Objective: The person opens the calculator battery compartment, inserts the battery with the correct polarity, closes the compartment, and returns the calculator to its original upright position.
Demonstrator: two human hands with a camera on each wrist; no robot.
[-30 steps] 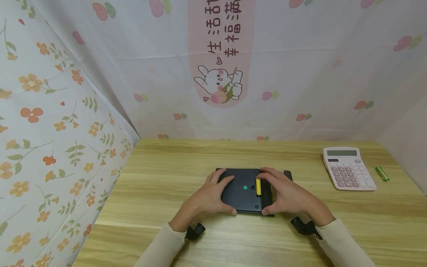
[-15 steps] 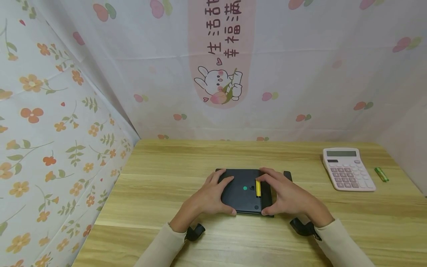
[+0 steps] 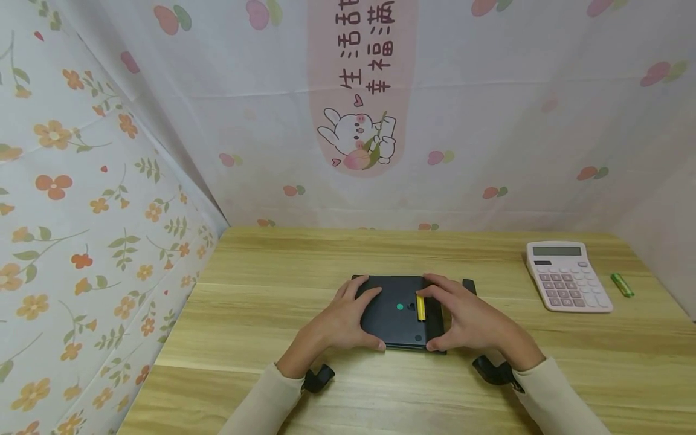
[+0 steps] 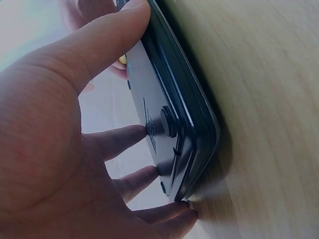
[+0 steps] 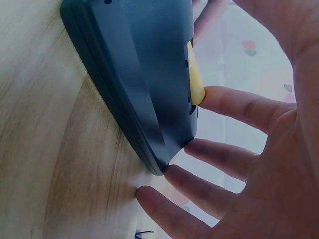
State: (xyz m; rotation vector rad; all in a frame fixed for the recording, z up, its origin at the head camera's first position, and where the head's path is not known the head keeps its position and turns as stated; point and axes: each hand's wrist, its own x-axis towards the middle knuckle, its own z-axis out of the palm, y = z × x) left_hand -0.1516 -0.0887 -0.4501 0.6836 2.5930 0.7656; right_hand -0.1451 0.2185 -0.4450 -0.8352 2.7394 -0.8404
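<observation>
A black calculator (image 3: 387,323) lies back side up on the table, its rubber feet and a small green sticker showing. A yellow battery (image 3: 421,308) sits in the open slot on its back. My left hand (image 3: 341,317) holds the calculator's left part, thumb at the near edge and fingers over the back and far edge. On the right part, my right hand (image 3: 470,315) spans it with the thumb at the near edge and fingers at the far side. In the right wrist view the index fingertip touches the end of the yellow battery (image 5: 196,82).
A pink calculator (image 3: 569,276) lies face up at the right of the wooden table (image 3: 283,260). Beside it lies a green battery (image 3: 622,284). Patterned cloth (image 3: 261,133) hangs behind the table and on the left side.
Both hands keep their places on the black calculator. The yellow battery's near end has shifted very slightly toward me since a second ago.
</observation>
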